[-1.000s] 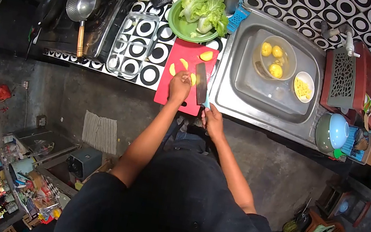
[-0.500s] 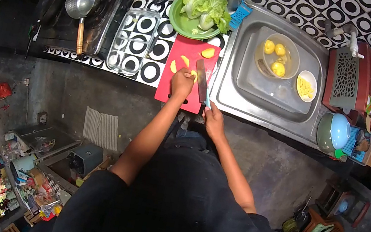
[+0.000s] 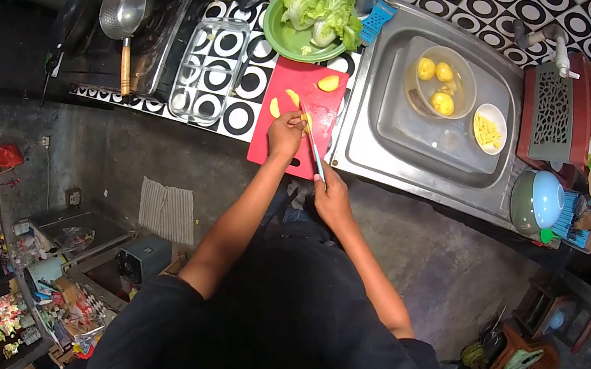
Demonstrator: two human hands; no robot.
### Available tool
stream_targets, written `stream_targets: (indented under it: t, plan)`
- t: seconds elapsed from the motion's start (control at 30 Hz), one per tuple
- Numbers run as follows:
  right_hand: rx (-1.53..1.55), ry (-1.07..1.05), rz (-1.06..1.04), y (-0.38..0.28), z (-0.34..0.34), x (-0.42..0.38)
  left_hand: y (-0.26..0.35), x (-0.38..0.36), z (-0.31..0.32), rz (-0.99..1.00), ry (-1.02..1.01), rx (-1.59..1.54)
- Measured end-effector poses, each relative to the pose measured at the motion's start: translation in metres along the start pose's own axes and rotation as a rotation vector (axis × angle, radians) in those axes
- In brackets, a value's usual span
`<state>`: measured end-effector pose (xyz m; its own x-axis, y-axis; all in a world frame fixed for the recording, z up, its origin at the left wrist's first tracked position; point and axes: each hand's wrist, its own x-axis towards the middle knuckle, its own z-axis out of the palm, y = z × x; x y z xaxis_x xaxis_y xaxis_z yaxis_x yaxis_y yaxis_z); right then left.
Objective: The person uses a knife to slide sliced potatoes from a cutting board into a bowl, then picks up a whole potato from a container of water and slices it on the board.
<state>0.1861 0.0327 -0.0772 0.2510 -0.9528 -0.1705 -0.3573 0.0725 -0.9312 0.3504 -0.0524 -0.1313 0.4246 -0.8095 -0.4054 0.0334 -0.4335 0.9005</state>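
Observation:
My right hand (image 3: 333, 201) is closed round the pale blue handle of a kitchen knife (image 3: 312, 135). Its blade stands on edge at a yellow potato piece (image 3: 309, 123) on the red cutting board (image 3: 265, 149). My left hand (image 3: 286, 135) pinches that piece from the left with bent fingertips, close beside the blade; the fingers partly cover it. Two thin potato wedges lie just beyond the left hand, and a larger potato chunk (image 3: 328, 83) rests near the board's far right corner.
Behind the board is a green bowl (image 3: 269, 31) of leafy greens. A glass dish (image 3: 186, 78) stands at left, beside the stove with a saucepan (image 3: 123, 13). In the sink (image 3: 368, 130) are a tub (image 3: 472, 97) of peeled potatoes and a white bowl (image 3: 503, 118) of potato sticks.
The knife has shifted left, from beside the potato piece onto it, and its blade has turned from flat-side view to edge-on. My right hand moved slightly left with it; the left stays beside the piece.

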Motion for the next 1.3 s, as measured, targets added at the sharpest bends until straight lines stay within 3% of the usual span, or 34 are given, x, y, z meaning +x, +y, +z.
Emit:
stream_targets:
  t: [0.3,0.6,1.0,1.3]
  plan:
    - [-0.048,0.006,-0.019,-0.002,0.003,-0.001,-0.006,0.002,0.003,-0.005,0.036,-0.081]
    - [-0.174,0.029,-0.072,0.001,0.005,-0.002,-0.014,0.006,0.005,0.097,0.061,0.043]
    - [-0.208,-0.117,0.136,-0.008,0.003,0.01,-0.011,0.005,0.008,0.11,0.086,0.106]
    - [-0.235,-0.215,0.167,-0.011,-0.008,0.025,-0.009,0.004,0.008,0.12,0.075,0.097]
